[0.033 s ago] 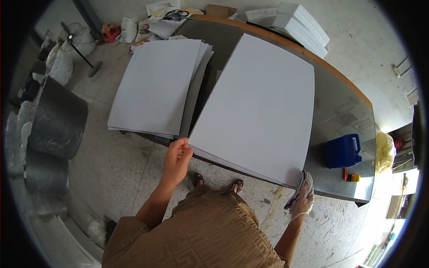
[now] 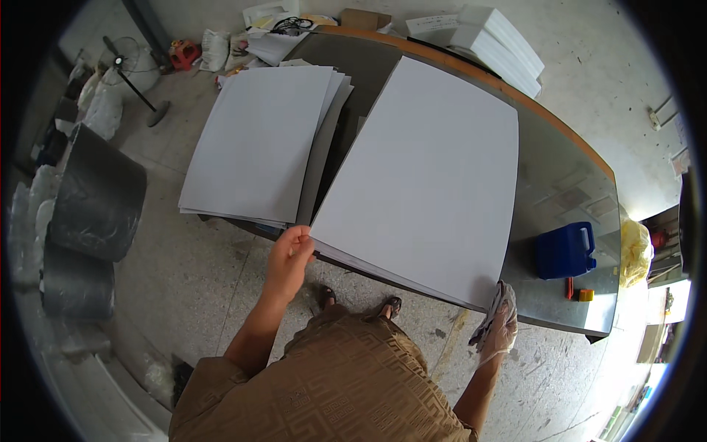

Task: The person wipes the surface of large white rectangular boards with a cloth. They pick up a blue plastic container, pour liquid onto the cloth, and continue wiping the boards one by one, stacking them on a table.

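A tall stack of large white sheets [image 2: 431, 177] lies in front of me, its near edge showing several layers. At its near left corner is my left hand [image 2: 287, 265], fingers curled and closed on the top sheet's corner. My right hand [image 2: 504, 331] is at the near right corner, covered in thin clear plastic. It grips a crumpled greyish cloth [image 2: 505, 296] that touches the stack's corner. To the left lies a second stack of white sheets [image 2: 254, 140], its right edges uneven and fanned.
Both stacks rest on a dark table [image 2: 556, 184] with an orange-brown far edge. A blue jerrycan [image 2: 561, 252] stands on its right, beside a small yellow-and-red item [image 2: 585, 295]. Dark rolls [image 2: 99, 195] and a floor fan [image 2: 132, 81] stand left. White foam blocks [image 2: 497, 48] lie beyond.
My left hand has shifted very slightly at the sheet's corner. Otherwise nothing has visibly moved.
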Motion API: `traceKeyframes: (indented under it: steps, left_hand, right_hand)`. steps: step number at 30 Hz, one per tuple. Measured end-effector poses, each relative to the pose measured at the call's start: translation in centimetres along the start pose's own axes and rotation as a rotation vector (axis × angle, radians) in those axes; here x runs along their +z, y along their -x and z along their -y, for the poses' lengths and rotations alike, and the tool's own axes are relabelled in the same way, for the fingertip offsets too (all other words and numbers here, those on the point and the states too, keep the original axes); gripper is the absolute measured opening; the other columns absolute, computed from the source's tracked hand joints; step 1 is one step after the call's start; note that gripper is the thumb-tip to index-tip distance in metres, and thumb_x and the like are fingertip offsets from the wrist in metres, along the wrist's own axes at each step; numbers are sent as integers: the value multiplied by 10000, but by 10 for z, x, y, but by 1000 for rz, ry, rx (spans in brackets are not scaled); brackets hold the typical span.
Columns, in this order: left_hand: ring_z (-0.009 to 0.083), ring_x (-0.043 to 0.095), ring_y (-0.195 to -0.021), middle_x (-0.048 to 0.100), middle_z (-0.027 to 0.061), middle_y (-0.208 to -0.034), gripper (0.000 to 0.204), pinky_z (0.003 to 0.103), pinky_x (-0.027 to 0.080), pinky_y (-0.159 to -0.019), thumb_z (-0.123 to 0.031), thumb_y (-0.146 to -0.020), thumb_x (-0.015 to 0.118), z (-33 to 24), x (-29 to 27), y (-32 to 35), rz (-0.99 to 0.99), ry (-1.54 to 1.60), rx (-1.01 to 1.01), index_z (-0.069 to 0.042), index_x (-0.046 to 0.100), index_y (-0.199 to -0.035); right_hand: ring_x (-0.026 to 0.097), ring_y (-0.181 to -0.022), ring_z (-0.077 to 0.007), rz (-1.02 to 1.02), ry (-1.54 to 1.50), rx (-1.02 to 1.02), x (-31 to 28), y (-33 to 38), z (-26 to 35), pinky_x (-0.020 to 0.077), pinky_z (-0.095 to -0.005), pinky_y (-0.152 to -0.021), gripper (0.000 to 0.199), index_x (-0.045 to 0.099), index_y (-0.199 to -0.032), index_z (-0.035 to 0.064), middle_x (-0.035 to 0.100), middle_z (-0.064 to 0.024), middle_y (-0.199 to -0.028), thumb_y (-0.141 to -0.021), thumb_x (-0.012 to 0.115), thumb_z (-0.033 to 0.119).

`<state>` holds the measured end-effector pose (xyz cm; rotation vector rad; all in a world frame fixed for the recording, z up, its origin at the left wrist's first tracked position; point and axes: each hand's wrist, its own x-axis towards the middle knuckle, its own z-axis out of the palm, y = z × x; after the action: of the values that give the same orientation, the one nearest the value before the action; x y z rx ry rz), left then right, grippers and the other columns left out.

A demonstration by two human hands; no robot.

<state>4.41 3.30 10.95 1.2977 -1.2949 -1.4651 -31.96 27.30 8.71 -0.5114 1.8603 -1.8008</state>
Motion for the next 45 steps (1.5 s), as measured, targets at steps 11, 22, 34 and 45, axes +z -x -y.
traceKeyframes:
  steps: [11, 22, 34, 45]
  left_hand:
    - [218, 672, -982, 646, 95, -1064, 170, 410, 616, -814, -38, -956, 592, -16, 89, 17, 154, 771, -66, -25, 565, -1124]
    - [247, 717, -892, 699, 132, -1032, 198, 452, 647, -743, -79, -942, 606, -33, 7, -21, 87, 862, 108, 17, 620, -1115]
    - [229, 705, -940, 694, 122, -1061, 197, 386, 627, -776, -99, -972, 597, 88, -257, -117, -180, 627, 62, 37, 617, -1113]
    - [274, 675, -976, 655, 155, -1114, 299, 418, 614, -848, -134, -956, 646, 135, -269, -141, -223, 563, -157, 64, 572, -1168]
  right_hand:
    - [607, -1094, -171, 166, -187, -46, 0, -21, 29, 495, -279, -875, 512, 543, -1376, 35, 638, -73, -1268, -973, 628, 339]
    - [532, -1092, -96, 43, -121, -47, 5, 6, 64, 432, -241, -808, 644, 432, -1479, 146, 512, 11, -1424, -969, 564, 515]
    - [560, -1164, -137, 162, -131, -130, 56, 24, 65, 465, -261, -906, 571, 494, -1420, 51, 572, -62, -1377, -979, 604, 396]
    - [609, -1147, -193, 231, -97, -187, 79, 16, 49, 464, -299, -998, 502, 574, -1330, -1, 645, -106, -1263, -950, 668, 314]
